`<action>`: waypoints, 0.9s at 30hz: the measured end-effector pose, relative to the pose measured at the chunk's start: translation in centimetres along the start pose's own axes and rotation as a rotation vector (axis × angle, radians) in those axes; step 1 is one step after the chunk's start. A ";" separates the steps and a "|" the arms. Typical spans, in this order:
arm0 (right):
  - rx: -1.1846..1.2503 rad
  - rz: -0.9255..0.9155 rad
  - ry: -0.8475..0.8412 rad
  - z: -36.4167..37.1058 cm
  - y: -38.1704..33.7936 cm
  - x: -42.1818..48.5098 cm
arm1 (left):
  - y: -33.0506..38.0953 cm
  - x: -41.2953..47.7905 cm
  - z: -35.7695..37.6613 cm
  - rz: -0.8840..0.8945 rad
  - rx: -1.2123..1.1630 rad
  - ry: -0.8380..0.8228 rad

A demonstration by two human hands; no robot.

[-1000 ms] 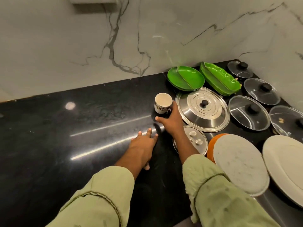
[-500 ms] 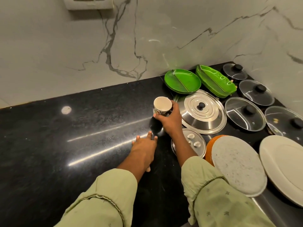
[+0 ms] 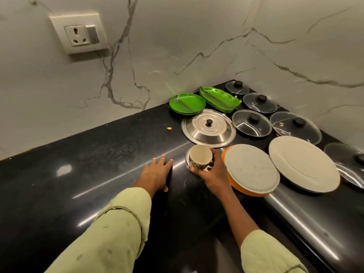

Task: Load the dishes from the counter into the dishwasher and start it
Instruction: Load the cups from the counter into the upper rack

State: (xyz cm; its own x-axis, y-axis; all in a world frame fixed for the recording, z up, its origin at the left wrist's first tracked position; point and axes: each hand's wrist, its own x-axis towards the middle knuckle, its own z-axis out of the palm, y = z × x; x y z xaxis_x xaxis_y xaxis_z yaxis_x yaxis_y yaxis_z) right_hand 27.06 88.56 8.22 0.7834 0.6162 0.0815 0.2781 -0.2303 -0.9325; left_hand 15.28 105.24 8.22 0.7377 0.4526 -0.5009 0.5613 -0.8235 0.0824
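Setting: black polished worktop [image 3: 98, 164] in a corner of veined marble wall, with a wall socket [image 3: 78, 34] up on the left.
Cup: one patterned cup [image 3: 201, 157], tilted with its mouth toward the camera, over a small steel lid [image 3: 187, 161] at the near edge of the dishes. Whether it rests on that lid or is lifted clear, I cannot tell.
Right grip [image 3: 212, 174]: fingers and thumb curled round the cup's lower side, holding it.
Left grip [image 3: 157, 172]: flat on the worktop with fingers straight, holding nothing, near the cup's left.
Handling: probably ceramic, so light, stiff, smooth-glazed and breakable. Holding it round the body looks safer than pinching the rim.
Count, lids: two steel, the large steel lid [image 3: 208, 128] lying just behind the cup, and five glass lids [image 3: 251, 123].
Count, plates: one white platter [image 3: 303, 164] and one pale round plate [image 3: 251, 168] on an orange plate [image 3: 246, 191]. The green round plates [image 3: 187, 103] and green leaf dishes [image 3: 219, 99] are stacked, number unclear.
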 end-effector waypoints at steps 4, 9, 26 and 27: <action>-0.017 0.016 0.026 -3.6 0.2 -4.4 | 2.2 -3.6 2.0 0.046 0.010 0.217; -0.024 -0.005 0.051 -7.6 0.8 -10.5 | 8.0 -8.7 4.9 0.168 0.102 0.437; -0.115 0.077 0.331 -17.0 4.0 -36.2 | 20.8 -28.4 16.9 0.354 0.117 0.406; -0.118 0.085 0.356 -17.2 3.9 -37.6 | 21.1 -29.4 17.4 0.377 0.125 0.411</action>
State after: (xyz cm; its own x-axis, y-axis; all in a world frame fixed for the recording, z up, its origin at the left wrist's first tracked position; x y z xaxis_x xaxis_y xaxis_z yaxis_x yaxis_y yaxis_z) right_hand 8.23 51.56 7.53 0.9447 0.2958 0.1418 0.2495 -0.3671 -0.8961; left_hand -1.08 68.67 9.70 0.9777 0.1947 -0.0786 0.2006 -0.9768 0.0751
